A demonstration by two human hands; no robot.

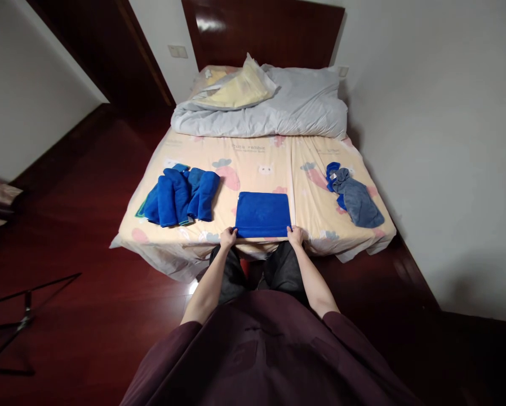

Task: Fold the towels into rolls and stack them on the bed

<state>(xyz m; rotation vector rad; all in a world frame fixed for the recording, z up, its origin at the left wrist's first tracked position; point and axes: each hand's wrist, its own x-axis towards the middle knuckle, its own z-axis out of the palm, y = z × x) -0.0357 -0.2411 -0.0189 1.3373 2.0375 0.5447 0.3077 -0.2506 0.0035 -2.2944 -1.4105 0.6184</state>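
A blue towel (263, 211) lies flat on the bed near its front edge, with a narrow fold along the side closest to me. My left hand (228, 236) pinches its near left corner. At the near right corner, my right hand (295, 235) grips the towel in the same way. To the left lies a pile of rolled or bunched blue towels (179, 194), some with green edging. On the right side is a crumpled grey towel (362, 203) with a bit of blue cloth (332, 169) beside and partly under it.
The bed (253, 155) has a patterned cream sheet. A grey quilt (303, 107) and a yellow pillow or cloth (240, 90) sit by the headboard (261, 34). Black stand legs (25, 321) are on the floor at left; a white wall (439, 141) borders the right.
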